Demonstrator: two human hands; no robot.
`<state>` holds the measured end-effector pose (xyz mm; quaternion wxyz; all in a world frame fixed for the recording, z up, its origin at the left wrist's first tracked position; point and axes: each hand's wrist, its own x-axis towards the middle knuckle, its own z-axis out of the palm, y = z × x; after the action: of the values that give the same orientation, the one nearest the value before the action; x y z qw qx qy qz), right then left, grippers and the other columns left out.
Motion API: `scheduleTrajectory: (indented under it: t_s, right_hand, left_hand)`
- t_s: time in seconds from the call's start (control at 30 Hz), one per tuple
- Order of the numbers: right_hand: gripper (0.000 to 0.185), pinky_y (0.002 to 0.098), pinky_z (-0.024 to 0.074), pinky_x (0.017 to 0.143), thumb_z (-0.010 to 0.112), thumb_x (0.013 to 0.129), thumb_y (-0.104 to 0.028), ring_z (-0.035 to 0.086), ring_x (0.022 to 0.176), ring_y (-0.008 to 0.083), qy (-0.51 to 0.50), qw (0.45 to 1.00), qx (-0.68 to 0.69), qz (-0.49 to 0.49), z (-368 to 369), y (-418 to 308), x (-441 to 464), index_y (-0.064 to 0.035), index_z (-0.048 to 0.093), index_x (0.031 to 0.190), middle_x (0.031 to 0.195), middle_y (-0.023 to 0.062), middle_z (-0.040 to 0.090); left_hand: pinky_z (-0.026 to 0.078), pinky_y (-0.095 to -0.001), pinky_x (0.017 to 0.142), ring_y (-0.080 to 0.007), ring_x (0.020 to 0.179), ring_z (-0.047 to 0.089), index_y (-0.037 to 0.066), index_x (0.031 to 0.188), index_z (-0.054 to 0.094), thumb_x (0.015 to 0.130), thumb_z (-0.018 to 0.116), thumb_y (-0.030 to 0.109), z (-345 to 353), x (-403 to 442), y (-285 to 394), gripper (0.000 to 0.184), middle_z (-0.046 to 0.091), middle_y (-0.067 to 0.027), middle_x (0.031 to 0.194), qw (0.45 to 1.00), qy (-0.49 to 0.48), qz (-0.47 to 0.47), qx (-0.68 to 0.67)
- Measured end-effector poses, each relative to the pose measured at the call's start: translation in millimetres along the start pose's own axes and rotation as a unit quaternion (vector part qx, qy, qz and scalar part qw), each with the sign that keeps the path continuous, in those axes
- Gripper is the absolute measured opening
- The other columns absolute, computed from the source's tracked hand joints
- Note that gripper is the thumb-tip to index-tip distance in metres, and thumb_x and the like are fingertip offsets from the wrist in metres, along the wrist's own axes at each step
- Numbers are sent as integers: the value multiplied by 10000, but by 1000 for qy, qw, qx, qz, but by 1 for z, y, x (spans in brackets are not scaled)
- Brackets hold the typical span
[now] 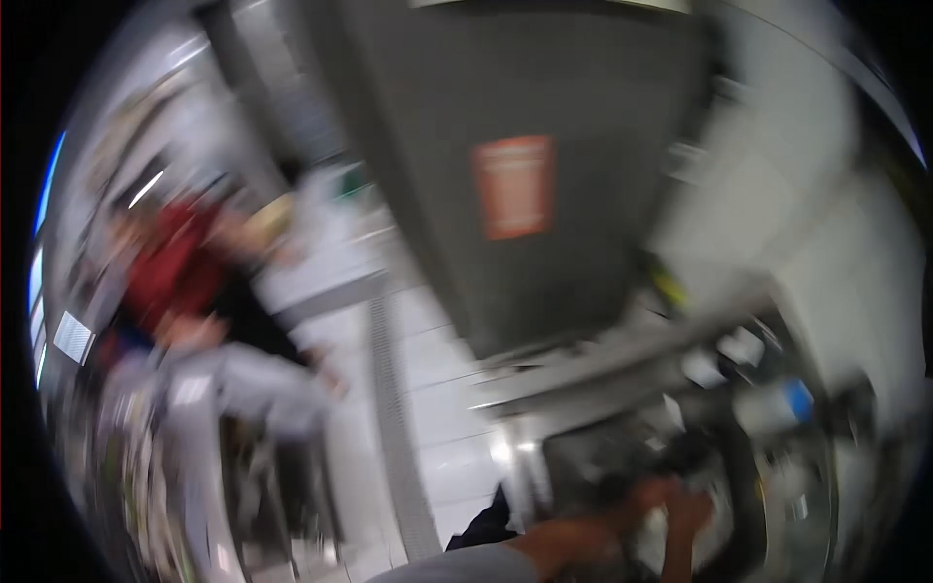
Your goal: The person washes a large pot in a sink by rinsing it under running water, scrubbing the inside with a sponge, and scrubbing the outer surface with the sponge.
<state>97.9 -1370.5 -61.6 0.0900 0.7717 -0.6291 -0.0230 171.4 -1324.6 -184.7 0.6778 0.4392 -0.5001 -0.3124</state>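
The view is tilted and smeared by motion. My left hand [653, 497] reaches in from the lower left, past a grey sleeve [471, 565]. Close beside it is my right hand [691, 509], its forearm rising from the bottom edge. Both are over a dark, basin-like recess [583, 452] in a metal counter. A pale, rounded thing [721, 525] lies around and below the hands. Just beyond them is a dark shape [685, 452] that I cannot make out. The fingers are too blurred to show whether they grip anything.
A white container with a blue end [799, 400] and white pieces [741, 347] are on the counter right of my hands. A tall grey cabinet [418, 126] bears an orange sign [515, 187]. At left, a person in red [175, 262] is near worktops. A drain grate [391, 408] crosses the tiled floor.
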Motion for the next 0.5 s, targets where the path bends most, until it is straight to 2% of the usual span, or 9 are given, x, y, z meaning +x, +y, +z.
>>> scheduleTrajectory:
  t_s: [0.03,0.07,0.1,0.17,0.2,0.27,0.33,0.43,0.5]
  right_hand:
    - [496,405,439,518,591,825,-560,573,521,229,-36,993,-70,-93,53,22,16,-137,653,572,566,71,600]
    - [340,384,417,504,637,804,-447,531,496,176,1,986,-124,-114,66,21,18,-182,644,590,584,38,588]
    - [287,392,424,578,639,802,-421,554,595,185,-76,991,-85,-69,26,-8,35,-173,660,660,660,42,611]
    - [222,408,437,724,642,798,-369,599,792,204,-198,980,-19,6,-36,-39,67,-153,693,799,813,50,655]
    - [222,415,444,798,643,797,-343,622,891,213,-232,972,18,37,-52,-35,63,-143,709,869,889,55,677]
    - [201,398,516,794,622,800,-170,686,923,272,-201,971,85,97,-75,-29,57,-95,740,944,991,113,709]
    - [223,400,501,837,609,803,-154,684,938,256,-183,943,182,212,-62,-38,52,-88,734,975,1022,94,706]
    - [216,407,481,884,595,805,-139,677,950,239,-223,911,231,260,-84,-30,68,-104,734,966,1025,90,702]
    - [209,385,471,901,603,818,-160,675,954,210,-208,929,181,248,-85,-21,81,-114,730,977,1032,71,704]
  left_hand:
    - [472,-402,836,-312,955,610,4,1123,605,912,523,124,-20,-1,21,256,642,-159,1049,965,20,168,202]
    - [489,-414,666,-256,735,614,50,972,656,895,519,88,-15,-13,1,162,629,-104,806,943,56,156,290]
    - [468,-417,628,-269,717,588,44,906,630,883,528,103,-32,-6,-10,120,592,-128,764,908,-214,-85,350]
    - [480,-367,778,-210,846,583,17,897,602,952,450,241,-27,25,21,277,626,-72,888,916,19,-316,-246]
    - [482,-378,840,-209,924,588,5,981,610,975,377,270,-37,13,-28,353,616,-62,952,865,-71,-266,-419]
    - [497,-371,849,-249,1001,592,-14,1109,601,984,364,282,-25,42,-3,399,618,-100,1065,889,-89,-396,-213]
    - [503,-364,845,-256,1010,596,-21,1138,596,990,361,279,-23,44,27,409,618,-115,1102,932,-202,-299,16]
    - [521,-344,719,-185,845,633,-32,1009,624,946,446,216,-25,51,54,312,658,-97,946,922,-20,-293,-252]
    - [527,-343,741,-206,866,633,-38,1101,604,952,436,218,-28,58,51,341,650,-120,1028,973,-153,-120,128]
